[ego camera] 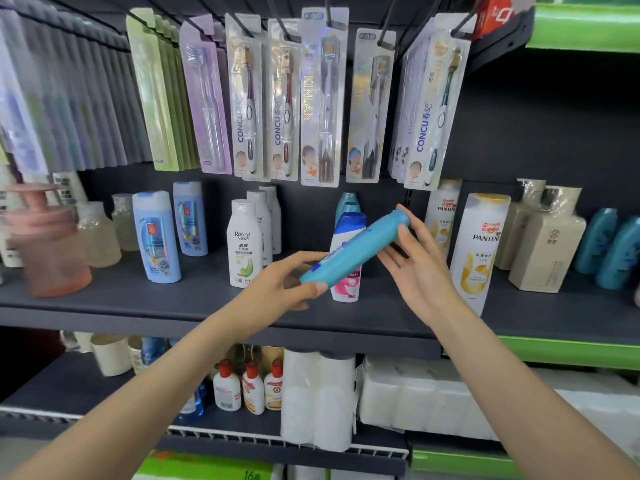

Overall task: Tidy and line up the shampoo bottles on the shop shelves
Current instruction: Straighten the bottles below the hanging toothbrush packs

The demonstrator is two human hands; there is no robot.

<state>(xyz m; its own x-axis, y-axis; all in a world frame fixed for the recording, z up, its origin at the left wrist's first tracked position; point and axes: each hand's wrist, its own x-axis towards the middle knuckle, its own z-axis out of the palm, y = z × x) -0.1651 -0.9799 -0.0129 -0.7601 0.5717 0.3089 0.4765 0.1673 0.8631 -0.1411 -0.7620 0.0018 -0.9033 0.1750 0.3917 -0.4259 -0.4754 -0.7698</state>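
The left hand (277,289) grips the lower end of a teal shampoo bottle (353,252), thumb and fingers curled round its base. The right hand (415,261) supports the upper end: its thumb presses the side near the cap and the fingers lie fairly straight beneath and behind the body, so this grip steadies rather than clamps. The bottle is held tilted, cap end up and to the right, in the air in front of the middle shelf (173,299), and does not touch the shelf.

Directly behind the held bottle stands a white bottle with blue cap and pink base (346,285), with more teal bottles (347,202) in a file behind it. To its left stands a row of white Racien bottles (244,244); to its right, two Pantene bottles (479,251). Toothbrush packs (311,98) hang above.

Step in hand, as judged: the bottle is off the shelf and being turned for replacement. The next move calls for rotating it upright, label forward, and setting it base-down in the file of like teal bottles without knocking the white bottle in front.
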